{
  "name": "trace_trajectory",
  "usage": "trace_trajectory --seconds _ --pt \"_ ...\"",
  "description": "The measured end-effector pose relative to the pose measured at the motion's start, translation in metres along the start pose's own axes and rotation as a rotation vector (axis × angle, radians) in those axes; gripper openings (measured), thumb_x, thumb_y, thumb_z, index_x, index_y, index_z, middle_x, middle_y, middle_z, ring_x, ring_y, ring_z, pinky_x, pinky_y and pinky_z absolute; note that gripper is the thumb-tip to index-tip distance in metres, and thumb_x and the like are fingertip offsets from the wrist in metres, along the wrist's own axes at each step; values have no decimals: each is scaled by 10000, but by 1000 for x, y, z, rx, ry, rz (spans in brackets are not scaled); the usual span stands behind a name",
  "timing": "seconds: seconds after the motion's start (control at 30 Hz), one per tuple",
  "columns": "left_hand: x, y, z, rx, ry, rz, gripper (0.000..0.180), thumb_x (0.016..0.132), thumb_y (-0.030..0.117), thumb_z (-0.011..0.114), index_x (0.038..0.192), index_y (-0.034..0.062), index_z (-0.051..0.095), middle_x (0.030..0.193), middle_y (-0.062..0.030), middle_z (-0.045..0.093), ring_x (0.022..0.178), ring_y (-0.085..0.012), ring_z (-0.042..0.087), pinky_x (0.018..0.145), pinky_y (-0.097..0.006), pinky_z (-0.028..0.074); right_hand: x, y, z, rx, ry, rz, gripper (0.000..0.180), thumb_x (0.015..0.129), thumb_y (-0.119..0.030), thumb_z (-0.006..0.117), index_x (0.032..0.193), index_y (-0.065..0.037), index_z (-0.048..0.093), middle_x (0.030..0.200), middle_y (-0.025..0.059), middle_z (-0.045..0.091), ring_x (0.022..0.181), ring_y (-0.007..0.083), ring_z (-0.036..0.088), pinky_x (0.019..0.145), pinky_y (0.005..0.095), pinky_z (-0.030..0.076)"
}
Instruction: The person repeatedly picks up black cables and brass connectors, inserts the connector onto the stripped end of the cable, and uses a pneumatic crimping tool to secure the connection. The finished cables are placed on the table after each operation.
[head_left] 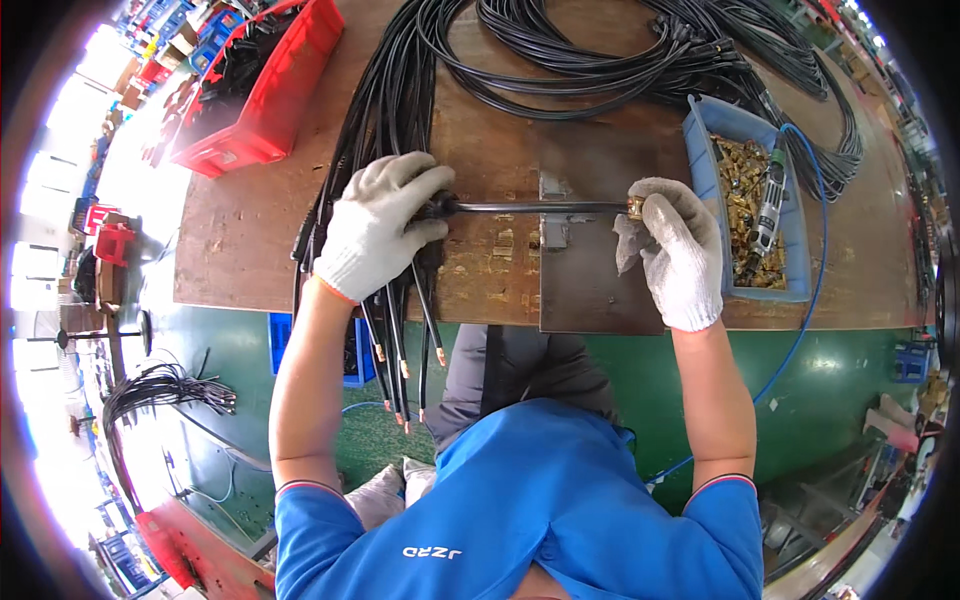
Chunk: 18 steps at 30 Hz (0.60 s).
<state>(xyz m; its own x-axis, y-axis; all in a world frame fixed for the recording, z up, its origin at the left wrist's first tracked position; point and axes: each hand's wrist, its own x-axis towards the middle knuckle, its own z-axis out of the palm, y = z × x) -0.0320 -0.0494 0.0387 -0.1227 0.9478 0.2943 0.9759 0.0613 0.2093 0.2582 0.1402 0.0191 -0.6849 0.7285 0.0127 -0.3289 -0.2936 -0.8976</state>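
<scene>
Both hands wear white knitted gloves. A black cable [545,207] runs level between them above the wooden table. My left hand [382,220] is closed round the cable near a black sleeve-like piece [437,207]. My right hand [680,240] pinches a small brass fitting [635,207] at the cable's right end; a loose glove fingertip hangs below it. Under my left hand lies a bundle of black cables [392,95], whose bare copper ends [404,369] hang over the table's front edge. Just right of my right hand stands a blue bin [707,170] of brass fittings [742,175].
On the blue bin lies a grey and green air tool [770,205] with a blue hose [822,230] trailing off the table. A red bin [265,130] of black parts stands at the far left. Coiled cables [560,75] fill the table's back. A dark metal plate [590,290] covers its middle.
</scene>
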Motion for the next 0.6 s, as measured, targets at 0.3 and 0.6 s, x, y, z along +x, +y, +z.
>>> trace_trajectory --seconds 0.3,0.6 --pt "9 43 -1 -188 37 13 431 776 131 843 1195 77 760 1133 -135 759 1107 -344 714 1029 -447 530 -32 -21 34 -247 -79 -94 256 1041 -57 714 1275 43 688 1003 107 771 836 129 737 753 267 618" --pt "10 82 -4 -465 -48 -19 433 793 173 868 1180 54 716 1042 -149 763 994 -384 727 868 -452 575 -43 -27 36 -641 -208 -378 176 1005 -51 752 1175 -18 722 1050 109 793 875 160 784 722 288 614"
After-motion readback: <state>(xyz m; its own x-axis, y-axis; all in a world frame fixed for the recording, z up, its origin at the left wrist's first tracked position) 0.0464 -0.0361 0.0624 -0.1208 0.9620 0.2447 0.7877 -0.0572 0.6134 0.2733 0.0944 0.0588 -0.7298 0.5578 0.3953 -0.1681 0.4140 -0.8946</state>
